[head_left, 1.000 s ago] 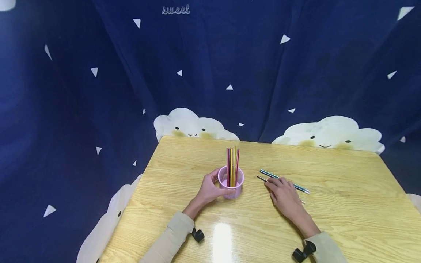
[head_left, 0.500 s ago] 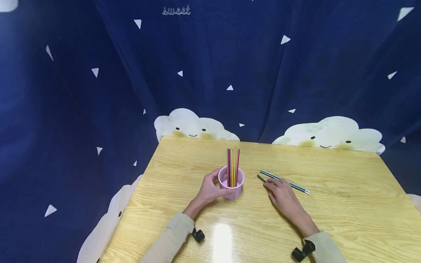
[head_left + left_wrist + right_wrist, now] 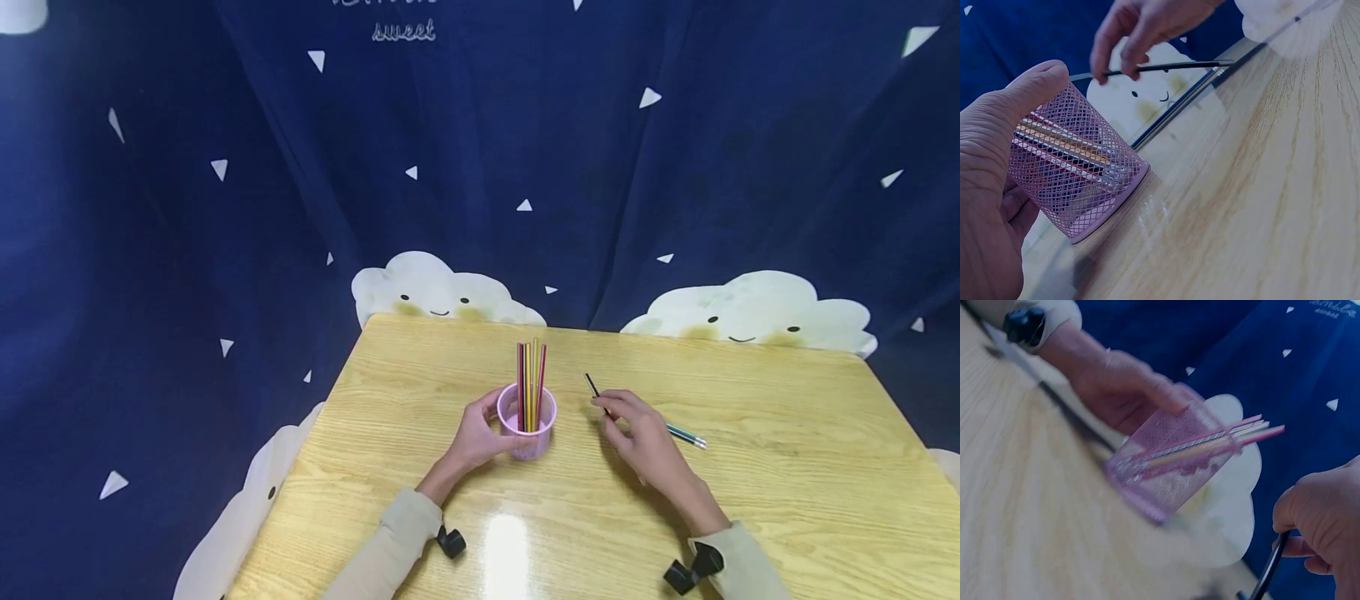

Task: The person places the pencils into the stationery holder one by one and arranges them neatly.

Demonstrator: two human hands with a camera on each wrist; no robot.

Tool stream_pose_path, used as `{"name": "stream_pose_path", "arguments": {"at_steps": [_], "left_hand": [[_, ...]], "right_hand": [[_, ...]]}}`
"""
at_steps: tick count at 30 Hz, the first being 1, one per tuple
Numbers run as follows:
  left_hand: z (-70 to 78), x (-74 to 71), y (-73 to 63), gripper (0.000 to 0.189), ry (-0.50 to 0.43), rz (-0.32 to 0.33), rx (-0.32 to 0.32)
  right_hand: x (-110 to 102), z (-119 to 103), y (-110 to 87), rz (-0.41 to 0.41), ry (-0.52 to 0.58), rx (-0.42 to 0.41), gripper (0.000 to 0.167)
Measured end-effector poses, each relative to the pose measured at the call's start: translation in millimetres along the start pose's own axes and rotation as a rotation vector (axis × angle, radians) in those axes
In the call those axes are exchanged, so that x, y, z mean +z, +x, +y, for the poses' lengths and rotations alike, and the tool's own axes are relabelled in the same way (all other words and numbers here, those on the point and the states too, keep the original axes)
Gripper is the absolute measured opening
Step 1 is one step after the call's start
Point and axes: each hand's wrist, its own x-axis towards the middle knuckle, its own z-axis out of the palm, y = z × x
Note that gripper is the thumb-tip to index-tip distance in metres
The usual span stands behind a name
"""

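Observation:
My left hand point(image 3: 478, 432) grips a pink mesh pencil cup point(image 3: 1107, 134) standing on the table, thumb on the near side and fingers around the left. Several pencils point(image 3: 531, 371), red, yellow and dark, stand upright in it. To the right of the cup, my right hand point(image 3: 647, 435) pinches a dark pencil point(image 3: 590, 383) between thumb and fingers, raised off the table and tilted with its far end forward. A teal pencil point(image 3: 687, 436) lies on the table behind the right hand, which hides much of it.
The light wooden table point(image 3: 420, 367) ends at a dark blue curtain point(image 3: 465, 125) with white cloud and triangle prints. A camera point(image 3: 452, 542) sits on the left wrist and another camera point(image 3: 681, 577) on the right. A bright reflection lies near the front.
My right hand has lifted the dark pencil from beside the teal one and turned it steeper, the fingers rising slightly leftward. The left hand stays on the cup.

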Motion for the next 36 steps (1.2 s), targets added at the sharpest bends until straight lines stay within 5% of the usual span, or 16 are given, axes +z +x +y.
{"name": "stream_pose_path", "arguments": {"at_steps": [17,27,36], "left_hand": [[0.5,-0.9,2.7,0.087,-0.014,-0.007,0.026],[-0.8,-0.4,1.4,0.086,-0.010,-0.003,0.024],[0.6,-0.3,1.0,0.086,-0.017,-0.004,0.026]], "right_hand": [[-16.4,-29.8,43.4,0.174,0.126,-0.067,0.052],[-21.0,-47.0,72.1,0.301,0.202,-0.067,0.049],[-26.5,-91.3,95.2,0.392,0.342,-0.117,0.046]]}}
